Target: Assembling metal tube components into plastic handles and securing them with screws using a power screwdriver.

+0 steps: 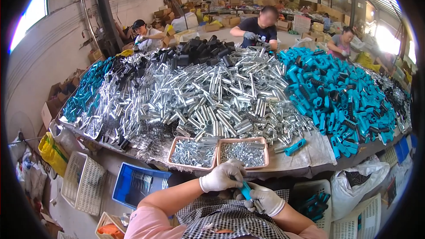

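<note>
My right hand [266, 200], in a white glove, is wrapped round a teal plastic handle [245, 190] in front of my checked apron. Metal shows at the lower end of that handle, too small to make out. My left hand [223, 177], also gloved, is closed with its fingertips curled at the upper end of the handle; what they pinch is hidden. Just beyond my hands, two pink trays stand side by side at the table edge: the left tray [169, 158] holds metal pins and rods, the right tray [267, 155] small metal pieces.
Silver metal tubes [212, 88] are heaped across the table, with black sleeves [199, 51] behind and teal handles [341, 97] at right. A blue crate [118, 190], a white basket [95, 190] and a white sack [367, 175] stand below the edge. Three people sit opposite.
</note>
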`<state>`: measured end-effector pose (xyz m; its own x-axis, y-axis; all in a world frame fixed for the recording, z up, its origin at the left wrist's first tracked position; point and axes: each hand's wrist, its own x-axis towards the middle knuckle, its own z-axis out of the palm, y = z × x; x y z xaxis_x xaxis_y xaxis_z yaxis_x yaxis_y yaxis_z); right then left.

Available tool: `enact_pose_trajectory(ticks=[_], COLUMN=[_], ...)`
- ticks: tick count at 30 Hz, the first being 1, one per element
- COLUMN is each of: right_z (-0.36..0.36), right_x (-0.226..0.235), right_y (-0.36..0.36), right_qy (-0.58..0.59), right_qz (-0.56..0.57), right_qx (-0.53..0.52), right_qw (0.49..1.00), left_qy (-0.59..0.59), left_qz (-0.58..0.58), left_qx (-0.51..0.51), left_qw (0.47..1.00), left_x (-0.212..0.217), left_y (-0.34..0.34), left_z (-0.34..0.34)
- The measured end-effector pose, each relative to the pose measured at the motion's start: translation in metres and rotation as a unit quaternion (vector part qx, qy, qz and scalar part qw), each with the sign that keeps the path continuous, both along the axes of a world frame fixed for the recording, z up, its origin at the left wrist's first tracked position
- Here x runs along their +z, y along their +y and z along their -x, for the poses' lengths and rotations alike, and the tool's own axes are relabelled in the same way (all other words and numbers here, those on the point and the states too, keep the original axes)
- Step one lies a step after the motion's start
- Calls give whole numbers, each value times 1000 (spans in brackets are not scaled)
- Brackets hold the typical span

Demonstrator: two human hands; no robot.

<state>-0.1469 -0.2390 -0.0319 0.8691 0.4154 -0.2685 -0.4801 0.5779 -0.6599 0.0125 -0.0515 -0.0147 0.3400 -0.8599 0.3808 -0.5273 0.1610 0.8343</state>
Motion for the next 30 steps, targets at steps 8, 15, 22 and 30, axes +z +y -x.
enact_pose_trajectory(ticks=[8, 15, 22, 30], right_z=[7, -2, -4, 11], right_x=[2, -19, -33, -17], right_y=[-2, -11, -28, -33], right_qy=[-17, -94, -308, -473], right_qz=[62, 200, 474, 706], right_qx=[-4, 44, 55, -27], right_qw=[998, 974, 823, 526], left_qy=[29, -37, -221, -1], left_qz=[-55, -207, -288, -418], left_qx=[-24, 33, -79, -76], left_qw=[998, 977, 928, 905], left_x=[-3, 4, 8, 7], left_y=[-3, -5, -15, -12], left_z=[8, 15, 22, 14])
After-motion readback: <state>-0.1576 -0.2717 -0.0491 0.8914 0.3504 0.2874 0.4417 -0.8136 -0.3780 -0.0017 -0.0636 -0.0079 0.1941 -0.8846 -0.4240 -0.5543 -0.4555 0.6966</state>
